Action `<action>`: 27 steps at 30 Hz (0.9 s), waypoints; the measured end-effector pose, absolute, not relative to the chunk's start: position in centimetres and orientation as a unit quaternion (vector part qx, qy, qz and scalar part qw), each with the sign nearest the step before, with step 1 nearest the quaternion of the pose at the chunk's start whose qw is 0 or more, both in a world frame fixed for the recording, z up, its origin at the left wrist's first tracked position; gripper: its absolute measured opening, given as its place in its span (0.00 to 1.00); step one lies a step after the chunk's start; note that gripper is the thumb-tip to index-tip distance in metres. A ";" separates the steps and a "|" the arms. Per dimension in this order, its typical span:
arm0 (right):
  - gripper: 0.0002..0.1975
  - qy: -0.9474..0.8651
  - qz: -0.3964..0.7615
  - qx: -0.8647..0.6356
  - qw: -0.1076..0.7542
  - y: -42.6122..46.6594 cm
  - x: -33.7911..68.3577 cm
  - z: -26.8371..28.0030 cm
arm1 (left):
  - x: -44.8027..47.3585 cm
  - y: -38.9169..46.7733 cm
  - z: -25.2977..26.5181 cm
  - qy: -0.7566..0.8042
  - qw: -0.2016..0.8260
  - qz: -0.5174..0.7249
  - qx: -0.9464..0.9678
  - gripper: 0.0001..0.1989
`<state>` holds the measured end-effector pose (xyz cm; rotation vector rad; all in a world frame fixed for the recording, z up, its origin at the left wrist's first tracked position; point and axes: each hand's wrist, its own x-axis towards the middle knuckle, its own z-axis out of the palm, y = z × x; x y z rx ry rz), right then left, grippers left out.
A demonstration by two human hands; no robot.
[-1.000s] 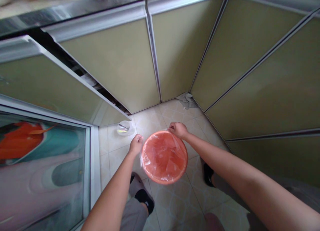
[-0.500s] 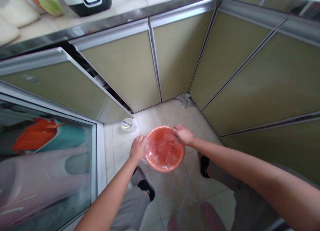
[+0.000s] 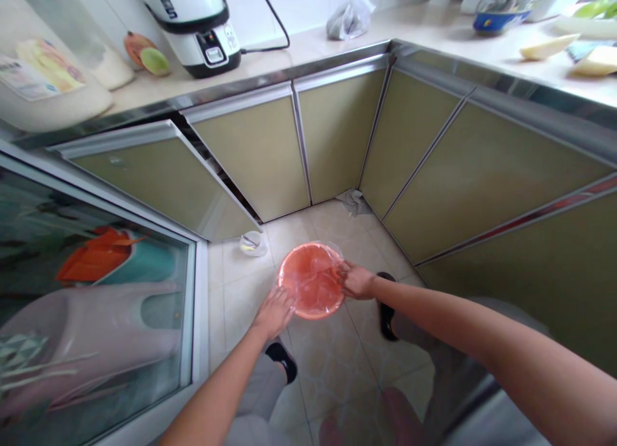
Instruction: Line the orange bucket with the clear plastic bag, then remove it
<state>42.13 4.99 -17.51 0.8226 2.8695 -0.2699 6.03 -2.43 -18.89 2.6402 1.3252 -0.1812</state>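
Observation:
A round orange bin (image 3: pixel 312 312) stands on the floor between the person's feet. A clear plastic bag (image 3: pixel 315 285) lines it and folds over its rim. My left hand (image 3: pixel 276 310) is at the near left rim, fingers bent over the edge onto the plastic. On the right side, my right hand (image 3: pixel 355 280) grips the plastic at the rim, with its fingertips toward the inside. The bag's underside and the bin's outer wall are mostly hidden.
A small clear plastic container (image 3: pixel 253 243) lies on the floor by the ajar cabinet door (image 3: pixel 159 176). A grey cloth (image 3: pixel 354 202) lies in the corner. The glass door (image 3: pixel 120 304) stands left. On the counter are an appliance (image 3: pixel 202 41), a large jar (image 3: pixel 48 73) and a blue bowl (image 3: pixel 501 18).
The view has tilted up, showing more of the counter. My right hand has moved down along the bin's right rim; my left hand has shifted toward the near left rim.

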 end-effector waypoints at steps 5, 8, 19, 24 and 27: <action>0.23 0.965 -0.106 0.237 0.046 2.6 41.1 -18.9 | 7.5 -4.3 -19.6 0.412 0.093 -0.055 0.905 0.22; 0.22 0.968 -0.114 0.210 0.078 1.7 41.1 -20.0 | 7.8 -4.7 -19.9 0.393 0.103 -0.070 0.911 0.17; 0.28 0.952 -0.154 0.217 0.148 0.8 40.9 -18.6 | 8.8 -4.7 -19.0 0.367 0.125 -0.063 0.920 0.09; 0.25 0.922 -0.195 0.315 0.117 2.8 37.0 -19.0 | 10.1 -5.5 -18.6 0.377 0.140 -0.031 0.915 0.13; 0.18 0.893 -0.231 0.358 0.147 4.5 34.1 -21.1 | 10.5 -5.8 -19.0 0.378 0.151 -0.024 0.913 0.11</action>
